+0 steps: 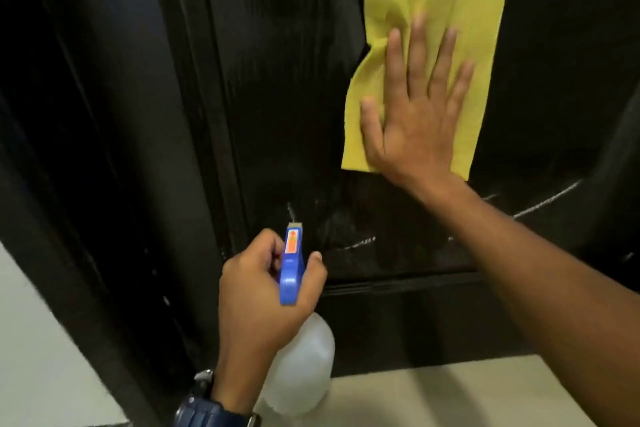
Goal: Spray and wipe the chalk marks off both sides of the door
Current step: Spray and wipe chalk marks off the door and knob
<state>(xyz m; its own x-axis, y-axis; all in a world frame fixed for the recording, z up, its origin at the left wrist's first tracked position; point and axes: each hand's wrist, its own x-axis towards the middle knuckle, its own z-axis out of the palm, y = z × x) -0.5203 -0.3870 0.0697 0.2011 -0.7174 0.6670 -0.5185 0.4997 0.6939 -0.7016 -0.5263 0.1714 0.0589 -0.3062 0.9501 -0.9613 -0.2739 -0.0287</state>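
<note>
Against the dark wooden door (287,87), the person's right hand (412,107) lay flat, fingers straight and spread, pressing a thin yellow rectangular cloth (474,28) to the panel without curling round it. Below and left of that grip, the left hand (263,288) was wrapped round the neck of a translucent white plastic spray bottle with a blue trigger head (291,267), nozzle aimed at the door. White chalk marks (540,206) remained under the pressing hand, a long arc to its right and shorter strokes just beyond the nozzle.

I judged a few risks. The cloth was held only by palm pressure, so a quick stroke could let it slip or bunch. Wiping above the chalk might drag wet smears down over it. A spray from that close could run down the panel onto the pale floor (450,392).

I counted one door, one cloth, one bottle, two hands, one wristwatch (204,409) on the left wrist, and about four chalk strokes, blur making that uncertain.
</note>
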